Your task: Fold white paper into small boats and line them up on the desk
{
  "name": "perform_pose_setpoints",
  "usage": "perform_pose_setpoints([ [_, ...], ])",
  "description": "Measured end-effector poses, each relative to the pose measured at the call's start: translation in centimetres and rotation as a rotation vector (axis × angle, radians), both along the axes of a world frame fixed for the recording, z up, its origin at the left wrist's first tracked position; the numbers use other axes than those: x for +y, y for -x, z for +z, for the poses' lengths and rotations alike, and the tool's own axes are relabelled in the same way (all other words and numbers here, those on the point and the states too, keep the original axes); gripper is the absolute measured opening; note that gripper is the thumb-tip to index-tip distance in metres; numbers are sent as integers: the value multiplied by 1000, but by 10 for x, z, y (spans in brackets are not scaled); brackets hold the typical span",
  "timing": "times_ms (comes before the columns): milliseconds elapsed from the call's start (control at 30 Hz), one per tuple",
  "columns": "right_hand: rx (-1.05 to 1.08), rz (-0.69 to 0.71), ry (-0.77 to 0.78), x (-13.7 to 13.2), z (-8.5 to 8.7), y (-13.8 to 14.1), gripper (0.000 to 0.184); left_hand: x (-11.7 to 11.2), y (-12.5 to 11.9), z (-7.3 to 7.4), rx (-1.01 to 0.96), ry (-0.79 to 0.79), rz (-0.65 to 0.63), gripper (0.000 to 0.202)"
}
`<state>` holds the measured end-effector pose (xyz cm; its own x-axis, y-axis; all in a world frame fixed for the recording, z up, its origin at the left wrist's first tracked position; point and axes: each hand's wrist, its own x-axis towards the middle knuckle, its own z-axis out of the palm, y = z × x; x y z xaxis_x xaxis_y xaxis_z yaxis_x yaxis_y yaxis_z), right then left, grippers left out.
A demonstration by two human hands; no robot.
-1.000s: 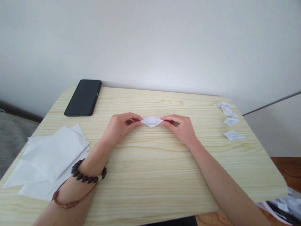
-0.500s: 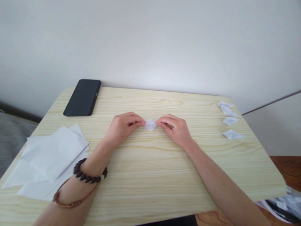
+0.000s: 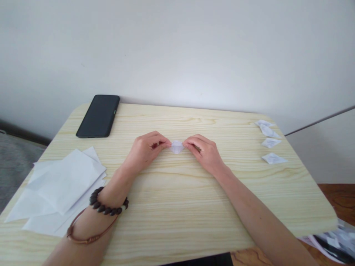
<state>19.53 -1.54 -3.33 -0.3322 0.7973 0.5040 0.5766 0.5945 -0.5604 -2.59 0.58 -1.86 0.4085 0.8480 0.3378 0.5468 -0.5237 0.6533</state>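
A small white piece of folded paper (image 3: pixel 176 147) is held between my hands near the middle of the table. My left hand (image 3: pixel 148 149) pinches its left corner between thumb and fingers. The opposite corner is gripped the same way by my right hand (image 3: pixel 203 149). Its broad middle faces me, while the two tips are hidden by my fingers. Over at the right edge lie several folded paper boats (image 3: pixel 273 158), slim and pointed at both ends. A loose pile of white paper sheets (image 3: pixel 73 177) rests left of my left forearm.
A black phone (image 3: pixel 98 116) lies at the table's back left corner. The wooden table (image 3: pixel 177 207) meets a white wall (image 3: pixel 177 51) at the back. Below the right front corner, a container of paper scraps (image 3: pixel 332 242) stands on the floor.
My right hand has shifted slightly left, closer to my left hand. The folded paper is still pinched at both ends, its lower edge looking a little flatter.
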Motion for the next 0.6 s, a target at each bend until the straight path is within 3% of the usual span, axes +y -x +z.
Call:
perform_pose_setpoints([
  [100,29,-16,-26,1,1,-3,14,-1,1,1,-20,49,3,21],
  [267,25,-71,-10,0,2,-7,14,0,3,0,41,29,11,39],
  [467,17,-74,35,1,4,-10,23,5,7,-4,98,-16,7,29],
  [600,60,-65,61,1,5,-9,15,5,6,-4,81,-34,-2,22],
])
